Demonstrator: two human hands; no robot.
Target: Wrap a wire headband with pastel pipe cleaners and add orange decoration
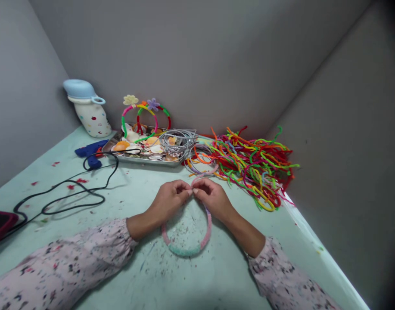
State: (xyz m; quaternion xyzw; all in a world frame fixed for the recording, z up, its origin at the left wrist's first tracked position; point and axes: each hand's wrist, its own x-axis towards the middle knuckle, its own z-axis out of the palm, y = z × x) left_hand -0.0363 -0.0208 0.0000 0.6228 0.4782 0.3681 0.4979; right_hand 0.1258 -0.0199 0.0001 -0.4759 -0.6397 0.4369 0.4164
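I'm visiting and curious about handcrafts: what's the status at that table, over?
Left hand and right hand: fingertips meeting, pinching pastel ring. Ring: pink, lilac and mint, looping toward the wearer. Possible snag: colorful fuzzy stems heaped beyond right hand.

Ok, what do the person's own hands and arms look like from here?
Both the left hand and right hand look ungloved. The left sleeve and right sleeve are pale pink, loose fabric, scattered with small dark, reddish and bluish flecks, gathered at the ends.
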